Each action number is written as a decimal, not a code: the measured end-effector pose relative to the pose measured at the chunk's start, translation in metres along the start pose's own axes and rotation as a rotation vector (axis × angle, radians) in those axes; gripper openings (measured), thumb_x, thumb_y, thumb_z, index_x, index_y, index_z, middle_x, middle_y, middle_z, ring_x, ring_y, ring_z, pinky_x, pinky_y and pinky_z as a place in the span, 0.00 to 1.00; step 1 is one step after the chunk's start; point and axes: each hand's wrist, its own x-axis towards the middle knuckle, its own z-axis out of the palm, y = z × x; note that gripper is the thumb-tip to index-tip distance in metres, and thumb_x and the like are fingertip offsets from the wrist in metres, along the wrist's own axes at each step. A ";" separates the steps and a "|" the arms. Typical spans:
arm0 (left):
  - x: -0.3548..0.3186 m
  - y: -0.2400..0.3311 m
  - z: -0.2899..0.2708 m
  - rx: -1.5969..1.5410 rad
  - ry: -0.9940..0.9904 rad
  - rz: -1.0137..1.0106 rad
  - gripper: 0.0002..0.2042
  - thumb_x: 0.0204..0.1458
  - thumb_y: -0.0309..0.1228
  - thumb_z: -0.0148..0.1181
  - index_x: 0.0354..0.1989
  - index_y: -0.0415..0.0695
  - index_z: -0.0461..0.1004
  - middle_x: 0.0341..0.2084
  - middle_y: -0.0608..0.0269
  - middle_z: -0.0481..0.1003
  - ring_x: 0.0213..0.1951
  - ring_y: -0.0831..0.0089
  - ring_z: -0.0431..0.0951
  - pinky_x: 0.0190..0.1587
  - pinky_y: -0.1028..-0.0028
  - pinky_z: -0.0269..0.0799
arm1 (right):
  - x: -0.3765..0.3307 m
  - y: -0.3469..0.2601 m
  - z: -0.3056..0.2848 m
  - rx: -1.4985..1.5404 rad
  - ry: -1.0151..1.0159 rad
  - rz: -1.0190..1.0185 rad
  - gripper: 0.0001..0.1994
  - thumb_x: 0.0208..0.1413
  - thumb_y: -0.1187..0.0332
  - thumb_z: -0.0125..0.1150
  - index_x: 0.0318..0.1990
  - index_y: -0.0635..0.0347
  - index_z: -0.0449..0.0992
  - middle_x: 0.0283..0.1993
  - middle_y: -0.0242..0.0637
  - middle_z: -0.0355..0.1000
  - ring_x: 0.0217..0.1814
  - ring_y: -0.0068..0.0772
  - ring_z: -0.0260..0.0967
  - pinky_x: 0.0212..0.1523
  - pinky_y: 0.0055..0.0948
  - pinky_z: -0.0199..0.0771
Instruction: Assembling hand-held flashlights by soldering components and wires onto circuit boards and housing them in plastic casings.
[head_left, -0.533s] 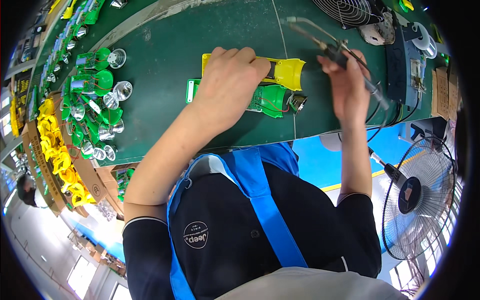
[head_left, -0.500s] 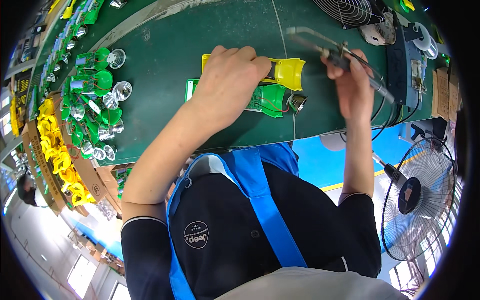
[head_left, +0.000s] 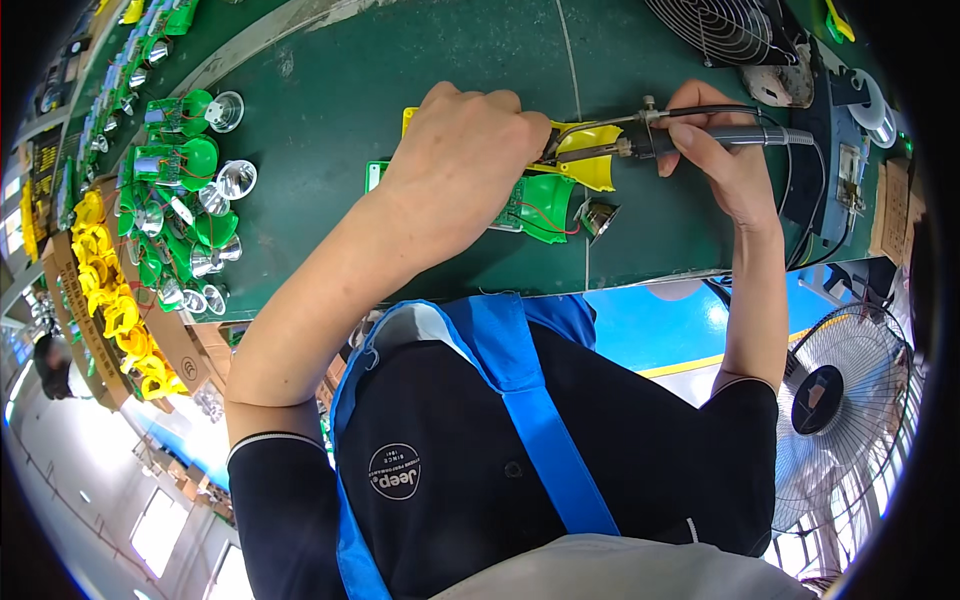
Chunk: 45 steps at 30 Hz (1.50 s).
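Observation:
My left hand (head_left: 462,165), fingers curled and closed, lies over a yellow plastic half-shell (head_left: 598,172); its fingertips and whatever they grip are hidden. Between thumb and fingers my right hand (head_left: 738,172) holds a soldering iron (head_left: 725,137) with a thin feed tube clamped alongside. The iron's tip reaches over the yellow shell, close to my left fingers. Nearer me, partly under my left hand, is a green half-shell (head_left: 548,188) with a circuit board. Red wires run from it toward a small shiny reflector (head_left: 600,218) on the bench.
Green lamp assemblies (head_left: 180,160) with reflectors cluster at left, beside a carton of yellow parts (head_left: 95,250). A round fan grille (head_left: 710,25) stands at far right, near a blue-grey soldering unit (head_left: 835,180) with cables and a wire spool. A standing fan (head_left: 825,400) is at lower right.
My right hand has brought the soldering iron left and down, from above the bench to the yellow shell beside my left fingers. My left hand stays over the shells.

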 end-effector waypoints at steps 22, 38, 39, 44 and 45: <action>0.000 0.003 0.000 -0.003 0.033 0.022 0.06 0.50 0.29 0.51 0.25 0.43 0.73 0.22 0.59 0.70 0.29 0.60 0.71 0.37 0.65 0.63 | -0.029 0.017 -0.002 0.218 0.185 -0.185 0.14 0.54 0.62 0.52 0.36 0.68 0.67 0.24 0.40 0.67 0.25 0.29 0.66 0.32 0.26 0.68; -0.054 -0.037 -0.036 0.093 0.232 0.230 0.10 0.42 0.23 0.53 0.34 0.44 0.73 0.28 0.59 0.71 0.32 0.62 0.72 0.34 0.65 0.65 | -0.059 0.030 0.031 0.489 0.378 -0.340 0.12 0.58 0.63 0.44 0.39 0.64 0.65 0.25 0.38 0.64 0.31 0.32 0.59 0.46 0.34 0.58; -0.073 -0.041 -0.042 0.236 0.250 0.213 0.15 0.38 0.22 0.53 0.38 0.47 0.72 0.29 0.62 0.70 0.35 0.66 0.71 0.34 0.66 0.64 | -0.061 0.034 0.033 0.482 0.389 -0.345 0.12 0.58 0.63 0.44 0.39 0.64 0.65 0.25 0.38 0.64 0.31 0.32 0.59 0.46 0.34 0.58; -0.140 -0.045 -0.016 0.174 0.066 0.211 0.16 0.38 0.23 0.55 0.40 0.47 0.70 0.30 0.64 0.68 0.34 0.68 0.69 0.34 0.69 0.65 | -0.047 0.038 0.051 0.572 0.392 -0.389 0.13 0.58 0.62 0.46 0.39 0.64 0.67 0.26 0.36 0.62 0.32 0.31 0.56 0.40 0.31 0.56; -0.145 -0.046 -0.008 0.080 0.046 0.245 0.15 0.37 0.24 0.56 0.38 0.46 0.71 0.29 0.64 0.67 0.34 0.68 0.69 0.34 0.70 0.65 | -0.043 0.038 0.054 0.577 0.402 -0.372 0.13 0.58 0.61 0.46 0.39 0.64 0.67 0.26 0.36 0.62 0.32 0.32 0.56 0.41 0.30 0.56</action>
